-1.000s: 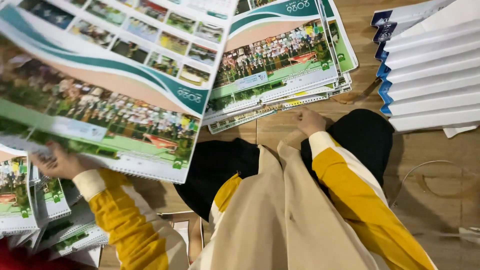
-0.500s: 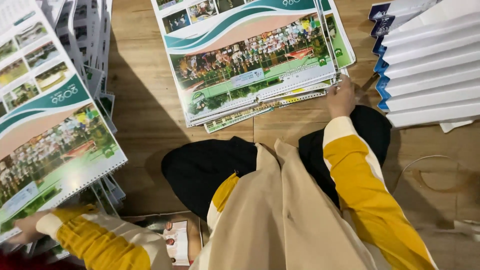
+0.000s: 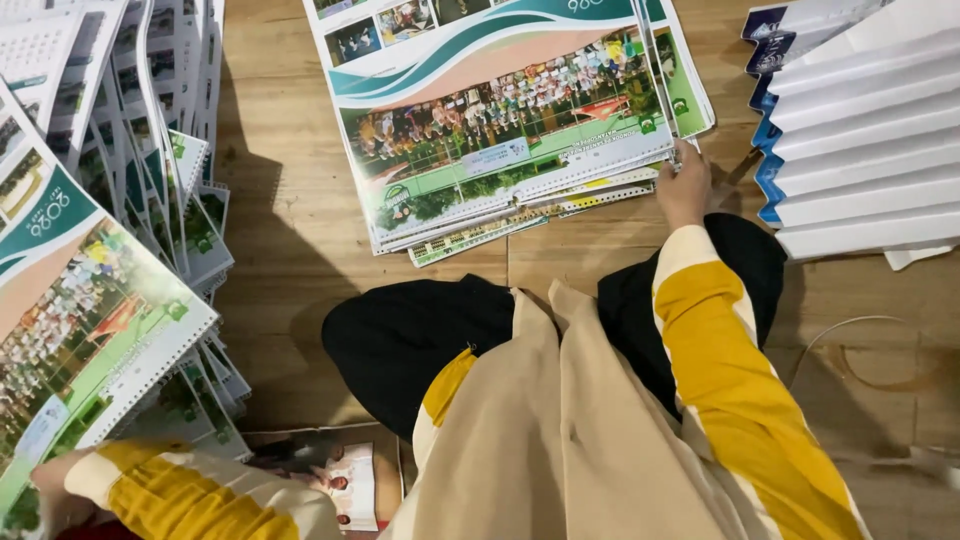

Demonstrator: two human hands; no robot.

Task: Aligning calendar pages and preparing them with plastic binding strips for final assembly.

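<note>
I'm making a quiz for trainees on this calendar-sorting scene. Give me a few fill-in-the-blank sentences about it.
1. The right hand touches the lower right corner of the stack of ____ in front of the person.
2. The left hand holds a calendar by its ____ edge.
3. The stacks lie on a ____ floor.

Missing: calendars; bottom; wooden

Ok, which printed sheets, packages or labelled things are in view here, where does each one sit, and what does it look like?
Stack of glossy spiral-punched calendar sheets: top centre on the wooden floor, teal and peach waves, crowd photo; right hand at its corner.
Single calendar sheet: lower left, same design, held by left hand.
Fanned calendar pile: upper left.
White card stack with blue edges: upper right.
Small photo booklet: bottom centre.
</note>
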